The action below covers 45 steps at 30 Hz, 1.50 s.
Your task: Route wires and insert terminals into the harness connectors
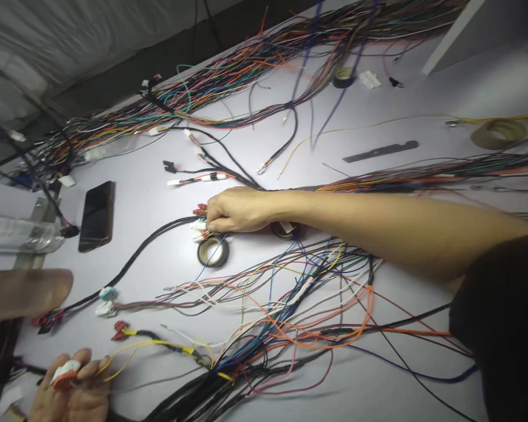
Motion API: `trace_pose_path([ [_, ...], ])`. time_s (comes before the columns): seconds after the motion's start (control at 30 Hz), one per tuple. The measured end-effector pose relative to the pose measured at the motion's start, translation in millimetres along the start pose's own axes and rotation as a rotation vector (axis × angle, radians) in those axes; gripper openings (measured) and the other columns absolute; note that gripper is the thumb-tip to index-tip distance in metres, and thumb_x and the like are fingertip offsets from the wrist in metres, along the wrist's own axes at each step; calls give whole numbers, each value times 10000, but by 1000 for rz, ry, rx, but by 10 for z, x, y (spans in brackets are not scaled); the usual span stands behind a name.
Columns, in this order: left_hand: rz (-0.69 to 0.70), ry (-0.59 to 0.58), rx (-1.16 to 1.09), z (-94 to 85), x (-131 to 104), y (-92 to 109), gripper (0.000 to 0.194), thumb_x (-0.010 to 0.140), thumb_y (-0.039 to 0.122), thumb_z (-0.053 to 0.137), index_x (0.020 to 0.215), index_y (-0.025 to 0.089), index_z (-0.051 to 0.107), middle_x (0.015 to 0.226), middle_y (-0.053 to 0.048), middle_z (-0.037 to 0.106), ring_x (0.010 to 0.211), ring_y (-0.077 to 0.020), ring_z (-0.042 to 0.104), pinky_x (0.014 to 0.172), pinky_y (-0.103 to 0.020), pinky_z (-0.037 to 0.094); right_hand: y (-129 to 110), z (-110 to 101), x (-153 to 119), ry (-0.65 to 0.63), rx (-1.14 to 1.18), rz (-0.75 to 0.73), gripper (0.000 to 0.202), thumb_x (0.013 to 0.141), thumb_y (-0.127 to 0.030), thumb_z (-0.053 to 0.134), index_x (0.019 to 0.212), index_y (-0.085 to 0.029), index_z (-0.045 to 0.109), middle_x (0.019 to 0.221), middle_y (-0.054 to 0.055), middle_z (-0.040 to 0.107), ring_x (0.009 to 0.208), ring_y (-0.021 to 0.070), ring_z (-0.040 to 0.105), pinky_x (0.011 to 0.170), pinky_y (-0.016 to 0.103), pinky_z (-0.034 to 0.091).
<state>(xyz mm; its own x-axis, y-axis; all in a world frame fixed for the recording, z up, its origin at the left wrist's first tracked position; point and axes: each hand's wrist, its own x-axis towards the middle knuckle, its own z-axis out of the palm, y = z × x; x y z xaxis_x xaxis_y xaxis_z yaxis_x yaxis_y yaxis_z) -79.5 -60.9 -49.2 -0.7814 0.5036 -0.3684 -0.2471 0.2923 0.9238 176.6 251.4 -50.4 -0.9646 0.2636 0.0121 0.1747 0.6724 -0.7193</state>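
Observation:
At the lower left, my left hand (pixel 73 387) is turned palm up, its fingers curled around a white and orange connector (pixel 66 373). Yellow wires (pixel 127 350) run from its fingertips toward a black-sheathed harness. My right hand (pixel 235 209) reaches across the middle, fingers closed at a cluster of red and white connectors (pixel 199 224); its grip is partly hidden. A black-sheathed cable (pixel 147 241) leads left from this cluster. Just below the right hand lies a roll of black tape (pixel 213 252). A red connector (pixel 120 330) rests above the left hand.
Loose wires (pixel 286 305) spread across the front. A thick wire bundle (pixel 229 76) runs along the back. A phone (pixel 97 215), a dark flat blade-like strip (pixel 381 151) and a tan tape roll (pixel 499 135) lie on the table. A blurred brownish rounded shape (pixel 26 295) enters from the left.

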Motion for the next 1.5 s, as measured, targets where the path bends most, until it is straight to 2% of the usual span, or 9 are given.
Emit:
trace_pose_path([
  [0.17, 125, -31, -213, 58, -103, -62, 365, 594, 225, 839, 918, 207, 673, 869, 25, 644, 700, -71, 595, 780, -192, 555, 17, 51, -16, 23, 42, 5, 189, 892, -200, 529, 856, -147, 706, 844, 46, 644, 752, 141, 530, 729, 276, 366],
  [0.6, 57, -130, -364, 71, -197, -100, 311, 693, 190, 784, 985, 175, 677, 997, -57, 683, 877, -147, 663, 861, -270, 548, 119, 109, -23, 40, -45, -54, 359, 909, -441, 449, 866, -192, 703, 868, 66, 641, 758, 158, 570, 716, 303, 422],
  [0.7, 56, -179, -396, 98, -207, -95, 287, 722, 178, 761, 997, 169, 679, 986, -56, 691, 904, -148, 663, 912, -282, 526, -25, 44, -26, 28, -195, -21, 338, 912, -427, 462, 938, -199, 710, 956, 77, 655, 809, 173, 576, 732, 310, 411],
  [0.8, 75, -234, -429, 102, -214, -98, 271, 742, 172, 742, 1005, 151, 679, 981, -60, 693, 913, -157, 665, 930, -300, 519, -409, 55, -73, 164, -373, -24, 275, 908, -368, 506, 1000, -199, 702, 1022, 79, 662, 878, 195, 579, 780, 338, 390],
  [0.93, 79, -295, -486, 86, -220, -114, 218, 777, 136, 691, 995, 141, 678, 934, -56, 695, 929, -164, 665, 947, -316, 510, -1199, 459, -223, 287, -392, -193, 246, 949, -290, 466, 971, -169, 678, 928, 68, 680, 848, 177, 582, 797, 334, 381],
  [1.1, 49, -337, -529, 105, -226, -133, 195, 800, 113, 658, 995, 123, 659, 964, -80, 689, 987, -183, 655, 999, -328, 474, -1838, 1326, -273, 181, -323, -438, 265, 988, -247, 403, 949, -135, 640, 910, 84, 672, 832, 160, 585, 769, 289, 426],
  [1.27, 22, -369, -563, 120, -234, -130, 192, 822, 108, 626, 1014, 116, 643, 983, -85, 680, 983, -175, 654, 951, -305, 503, -1776, 1822, 7, 397, -370, -404, 198, 957, -141, 426, 1029, -99, 606, 1111, 119, 640, 1016, 187, 565, 925, 311, 449],
  [1.37, 11, -376, -581, 109, -251, -117, 201, 828, 96, 605, 1025, 115, 639, 1006, -98, 680, 971, -171, 656, 867, -267, 538, -1671, 1918, 146, 520, -437, -380, 188, 947, -122, 446, 1047, -102, 603, 1164, 117, 622, 1075, 204, 544, 972, 339, 440],
  [1.5, 13, -383, -602, 106, -285, -95, 186, 828, 83, 596, 1003, 122, 648, 976, -89, 691, 952, -165, 663, 863, -268, 543, -1608, 1944, 199, 559, -493, -353, 163, 946, -143, 483, 1055, -132, 604, 1123, 89, 638, 1021, 198, 569, 925, 343, 453],
])
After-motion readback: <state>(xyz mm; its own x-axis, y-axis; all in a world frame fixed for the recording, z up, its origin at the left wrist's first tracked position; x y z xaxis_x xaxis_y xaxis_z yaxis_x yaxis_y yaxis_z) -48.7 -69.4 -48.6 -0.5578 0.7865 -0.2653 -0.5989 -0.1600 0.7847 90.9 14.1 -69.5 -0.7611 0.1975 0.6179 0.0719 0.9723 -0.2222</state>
